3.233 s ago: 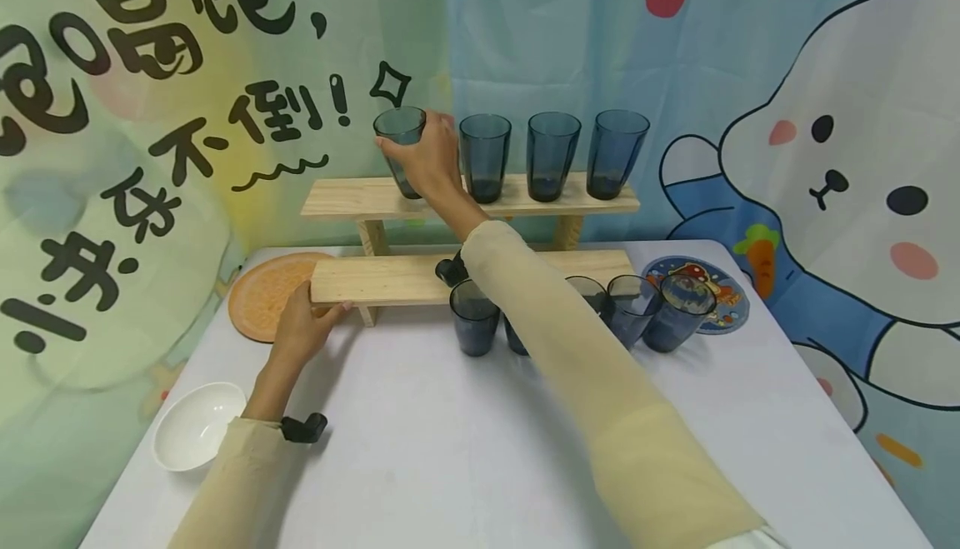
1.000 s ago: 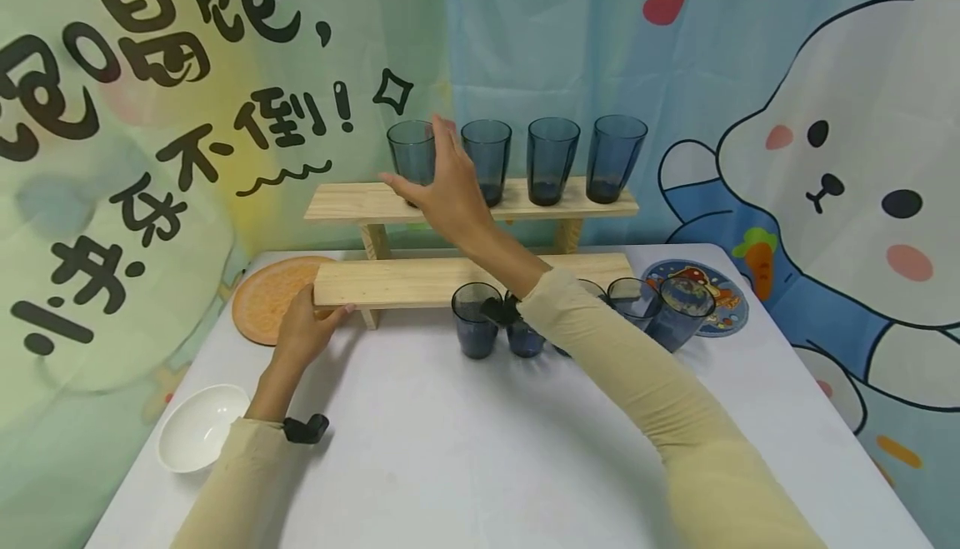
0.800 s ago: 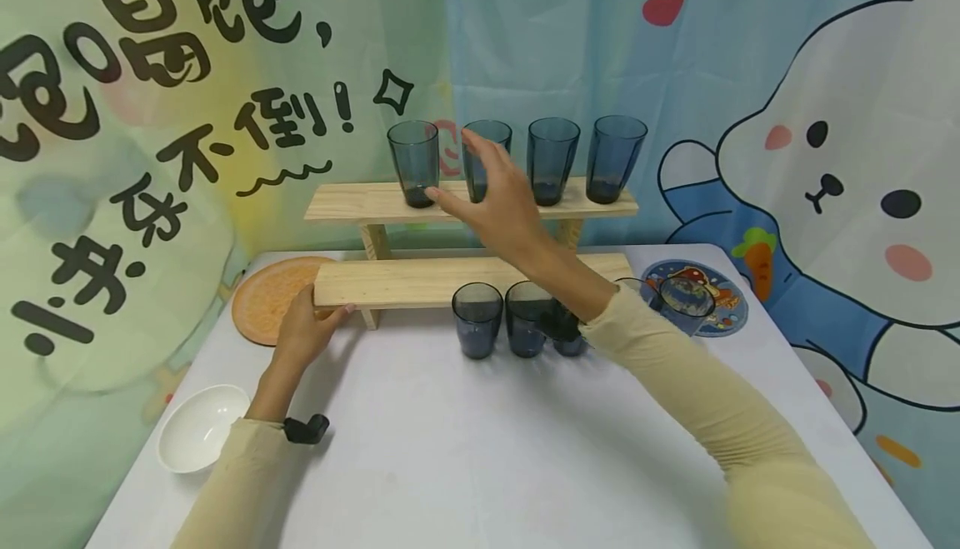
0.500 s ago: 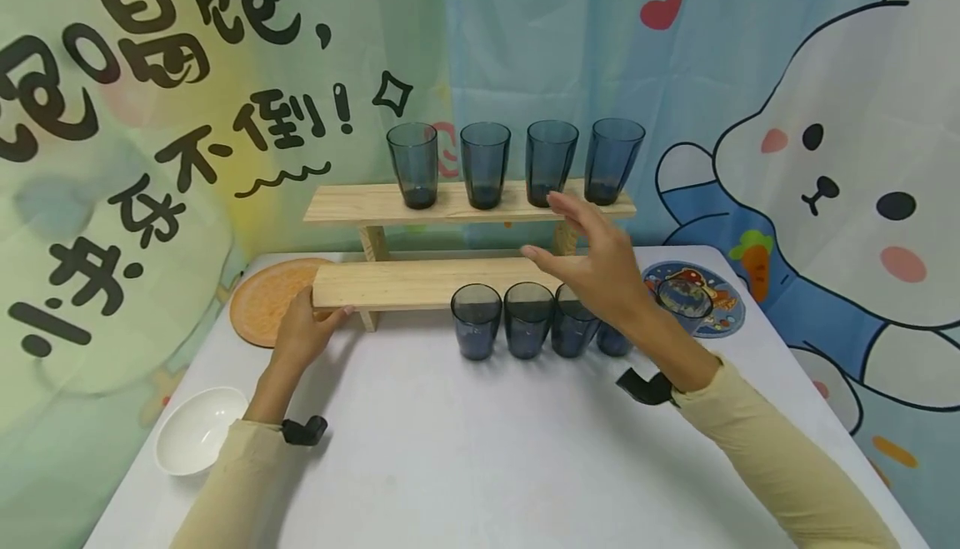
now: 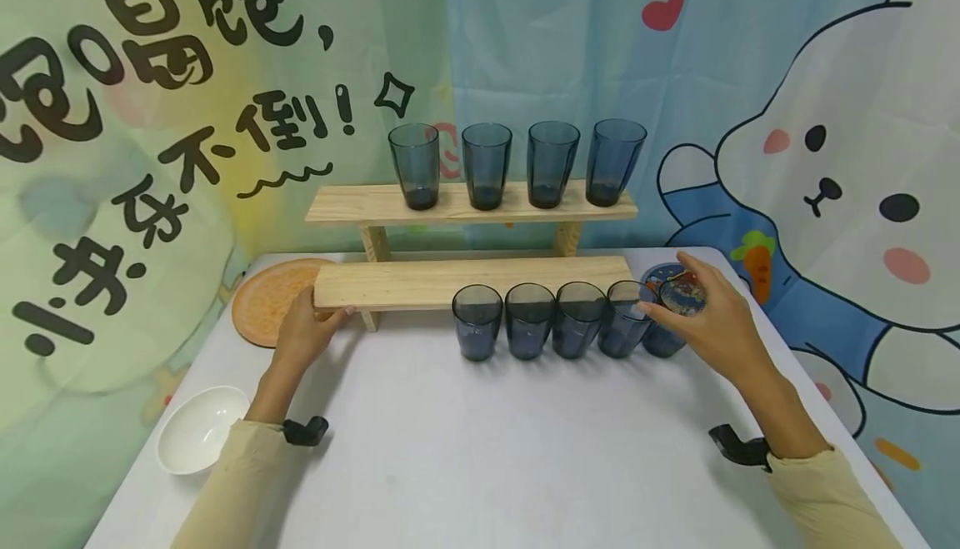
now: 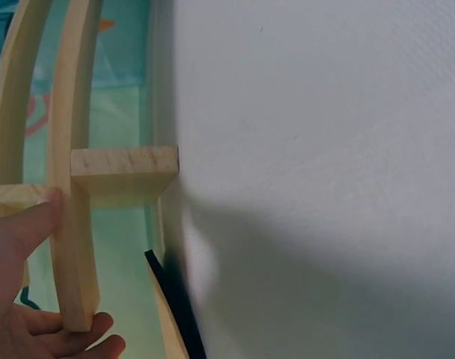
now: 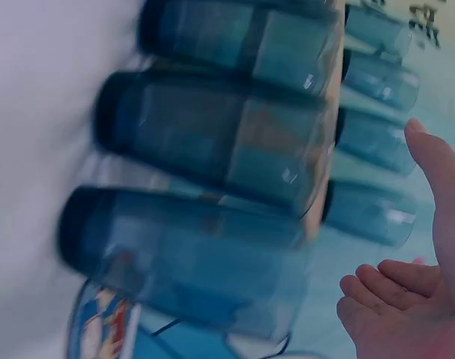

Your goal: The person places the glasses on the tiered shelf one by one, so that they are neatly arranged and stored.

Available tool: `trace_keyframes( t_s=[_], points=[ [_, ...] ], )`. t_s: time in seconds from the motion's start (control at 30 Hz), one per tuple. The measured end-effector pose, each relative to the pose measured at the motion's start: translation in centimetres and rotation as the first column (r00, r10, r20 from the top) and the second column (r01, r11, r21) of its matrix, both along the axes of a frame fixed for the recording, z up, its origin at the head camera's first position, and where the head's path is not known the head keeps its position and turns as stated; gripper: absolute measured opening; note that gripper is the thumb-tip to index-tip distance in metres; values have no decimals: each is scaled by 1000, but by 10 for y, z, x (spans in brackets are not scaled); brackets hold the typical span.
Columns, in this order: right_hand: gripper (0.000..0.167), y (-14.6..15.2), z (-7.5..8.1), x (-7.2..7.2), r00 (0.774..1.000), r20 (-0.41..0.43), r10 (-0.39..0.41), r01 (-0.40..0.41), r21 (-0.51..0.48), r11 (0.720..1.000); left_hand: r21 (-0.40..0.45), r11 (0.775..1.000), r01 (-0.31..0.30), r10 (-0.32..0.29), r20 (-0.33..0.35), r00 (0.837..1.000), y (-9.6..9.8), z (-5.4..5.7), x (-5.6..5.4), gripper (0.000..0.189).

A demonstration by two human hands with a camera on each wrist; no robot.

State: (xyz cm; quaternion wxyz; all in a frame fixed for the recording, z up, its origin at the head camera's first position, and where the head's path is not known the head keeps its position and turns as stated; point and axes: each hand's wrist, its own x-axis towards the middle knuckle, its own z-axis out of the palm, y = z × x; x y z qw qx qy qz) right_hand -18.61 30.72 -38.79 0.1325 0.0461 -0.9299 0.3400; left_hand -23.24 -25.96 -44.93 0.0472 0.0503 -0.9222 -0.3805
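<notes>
My left hand point(image 5: 303, 328) grips the left end of the lower board of a two-tier wooden shelf point(image 5: 390, 282). In the left wrist view, the thumb point(image 6: 40, 217) lies on one face of the board and the fingers curl under the other. My right hand point(image 5: 716, 320) is spread beside the rightmost blue glass point(image 5: 663, 339) of the front row. The right wrist view shows a gap between that hand point(image 7: 407, 299) and the nearest glass point(image 7: 190, 258). Several matching glasses, such as this tumbler point(image 5: 477, 324), stand upright in front of the shelf.
Several blue glasses point(image 5: 486, 167) stand in a row on the upper board point(image 5: 345, 203). An orange round mat point(image 5: 262, 307) lies at the left, a white bowl point(image 5: 201, 431) nearer. Behind the right hand is a patterned blue mat point(image 5: 660, 274), partly hidden. A printed curtain point(image 5: 525, 49) hangs behind.
My right hand released the leftmost glass on the upper board, then moved right and down to the rightmost front glass. My left hand has stayed on the lower board.
</notes>
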Motion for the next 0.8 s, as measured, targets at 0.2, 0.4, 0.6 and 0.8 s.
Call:
trace_keyframes(
  t_s=[0.2,0.4,0.6,0.8],
  points=[
    [110,23,-24,0,997,24,-67,66,27,997,8,1000,1,-1,-10,1000,1,0,1,85],
    [110,33,-47,0,993,44,-113,114,-16,993,11,1000,4,-4,-2,1000,1,-1,0,87],
    [101,38,-64,0,987,86,-134,148,-195,970,14,1000,9,-9,-6,1000,1,-2,0,88],
    [95,38,-76,-5,986,95,-140,163,-306,938,9,1000,2,-2,0,1000,-1,-2,0,88]
  ],
)
